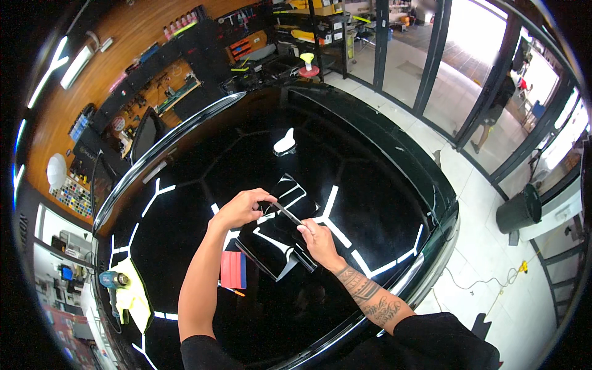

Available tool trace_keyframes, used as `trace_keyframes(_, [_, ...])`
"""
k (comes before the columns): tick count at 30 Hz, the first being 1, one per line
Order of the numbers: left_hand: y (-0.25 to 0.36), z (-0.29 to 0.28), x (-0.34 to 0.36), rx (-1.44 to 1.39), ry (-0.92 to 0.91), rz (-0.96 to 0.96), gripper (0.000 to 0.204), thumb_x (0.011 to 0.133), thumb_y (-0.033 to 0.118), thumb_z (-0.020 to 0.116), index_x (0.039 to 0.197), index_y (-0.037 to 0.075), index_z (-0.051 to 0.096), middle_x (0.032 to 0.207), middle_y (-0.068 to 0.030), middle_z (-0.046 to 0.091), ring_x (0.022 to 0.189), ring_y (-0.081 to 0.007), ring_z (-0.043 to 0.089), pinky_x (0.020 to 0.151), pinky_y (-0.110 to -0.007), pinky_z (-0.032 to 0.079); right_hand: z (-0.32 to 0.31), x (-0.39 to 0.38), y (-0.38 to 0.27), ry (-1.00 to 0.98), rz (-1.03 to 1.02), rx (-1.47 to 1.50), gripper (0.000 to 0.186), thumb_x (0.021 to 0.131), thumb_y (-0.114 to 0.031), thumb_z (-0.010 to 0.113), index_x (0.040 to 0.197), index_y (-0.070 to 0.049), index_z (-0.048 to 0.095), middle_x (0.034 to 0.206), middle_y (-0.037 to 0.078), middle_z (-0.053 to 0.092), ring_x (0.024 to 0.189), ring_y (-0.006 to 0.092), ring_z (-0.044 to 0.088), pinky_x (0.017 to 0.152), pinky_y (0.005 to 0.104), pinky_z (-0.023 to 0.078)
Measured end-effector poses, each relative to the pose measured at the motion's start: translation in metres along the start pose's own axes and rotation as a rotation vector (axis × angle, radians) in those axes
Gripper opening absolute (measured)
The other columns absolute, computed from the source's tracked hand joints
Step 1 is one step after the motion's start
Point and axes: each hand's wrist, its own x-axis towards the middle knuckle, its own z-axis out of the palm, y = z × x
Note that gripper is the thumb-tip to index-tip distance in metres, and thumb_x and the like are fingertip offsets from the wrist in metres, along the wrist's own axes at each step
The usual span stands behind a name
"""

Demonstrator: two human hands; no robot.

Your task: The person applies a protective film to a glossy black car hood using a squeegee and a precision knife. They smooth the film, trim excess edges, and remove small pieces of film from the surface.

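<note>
My left hand and my right hand are both closed on a narrow dark strip, one at each end. The left fingers pinch its upper end and the right fingers wrap its lower end. It slants down to the right above the glossy black car roof. Beneath and between my hands lies a glossy black sheet with a curled, pale-edged part, reflecting the lights. Beside my left forearm rests a red squeegee with a blue edge. An orange-tipped thin tool pokes out below it.
A white fin-shaped antenna stands farther up the roof. At the left, a heat gun lies on a yellow cloth. Tool shelves line the far left wall. Right of the car are a black bucket, a floor cable and glass doors.
</note>
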Motion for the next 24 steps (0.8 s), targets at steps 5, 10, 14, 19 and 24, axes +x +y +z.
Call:
trace_keyframes(5, [-0.018, -0.010, 0.009, 0.054, 0.029, 0.058, 0.057, 0.070, -0.005, 0.068, 0.124, 0.012, 0.064, 0.115, -0.0077, 0.062, 0.079, -0.0175, 0.056, 0.073, -0.032, 0.050, 0.007, 0.009, -0.010, 0.065, -0.173, 0.036, 0.013, 0.093, -0.009, 0.059, 0.105, -0.003, 0.059, 0.077, 0.017, 0.064, 0.067, 0.0368, 0.064, 0.055, 0.0419, 0.048])
trace_keyframes(10, [-0.014, -0.015, 0.013, 0.089, -0.029, 0.152, 0.054, 0.071, -0.003, 0.069, 0.123, 0.010, 0.064, 0.117, -0.0088, 0.063, 0.074, -0.0174, 0.060, 0.069, -0.031, 0.052, 0.007, 0.010, -0.019, 0.064, -0.210, -0.203, 0.014, 0.092, -0.010, 0.060, 0.103, -0.002, 0.059, 0.083, 0.017, 0.066, 0.069, 0.0369, 0.065, 0.055, 0.0434, 0.050])
trace_keyframes(14, [0.002, -0.014, 0.022, 0.071, -0.023, 0.135, 0.053, 0.071, -0.005, 0.069, 0.122, 0.009, 0.064, 0.116, -0.0096, 0.063, 0.073, -0.0178, 0.062, 0.069, -0.031, 0.054, 0.010, 0.013, -0.016, 0.139, -0.231, -0.204, 0.018, 0.092, -0.009, 0.059, 0.108, -0.001, 0.060, 0.086, 0.016, 0.065, 0.067, 0.0361, 0.064, 0.054, 0.0440, 0.050])
trace_keyframes(19, [0.017, -0.017, 0.027, 0.155, -0.027, 0.184, 0.052, 0.071, -0.006, 0.068, 0.121, 0.007, 0.064, 0.117, -0.0106, 0.063, 0.084, -0.0227, 0.066, 0.075, -0.033, 0.056, 0.002, 0.013, -0.016, 0.080, -0.172, -0.253, 0.024, 0.090, -0.004, 0.056, 0.114, 0.000, 0.058, 0.088, 0.017, 0.063, 0.071, 0.0374, 0.063, 0.058, 0.0451, 0.050])
trace_keyframes(24, [0.018, -0.014, 0.031, 0.252, -0.011, 0.229, 0.056, 0.069, -0.008, 0.065, 0.123, 0.006, 0.062, 0.120, -0.0135, 0.061, 0.109, -0.0317, 0.062, 0.095, -0.038, 0.052, -0.002, 0.013, -0.019, 0.069, -0.199, -0.270, 0.033, 0.085, -0.003, 0.057, 0.118, 0.000, 0.055, 0.087, 0.016, 0.060, 0.073, 0.0353, 0.063, 0.059, 0.0448, 0.052])
